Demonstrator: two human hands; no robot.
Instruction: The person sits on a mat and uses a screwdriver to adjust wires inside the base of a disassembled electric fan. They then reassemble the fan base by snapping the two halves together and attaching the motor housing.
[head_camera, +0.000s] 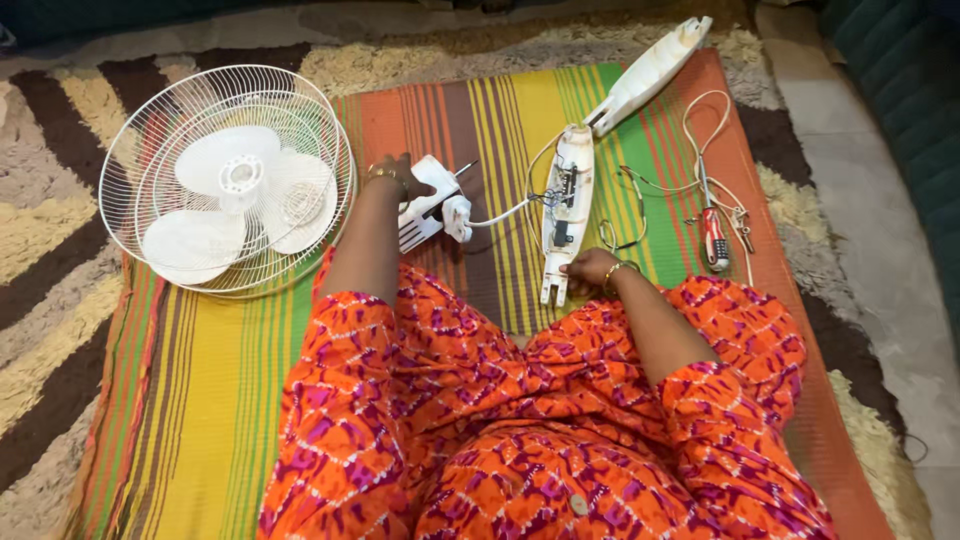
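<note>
My left hand (398, 176) rests on a white fan motor housing (432, 200) lying on a striped mat. A white cable runs from it to an opened white fan stand body (566, 205) with wiring showing inside. My right hand (590, 268) grips the near end of that stand body. Both wrists wear gold bangles. A white fan guard with its blades (230, 180) lies flat to the left of my left hand.
A white cover panel (650, 72) lies at the far right of the striped mat (200, 400). A red-handled screwdriver (714, 236), loose white cord (700, 130) and small metal parts sit at the right. A shaggy rug (40, 300) surrounds the mat.
</note>
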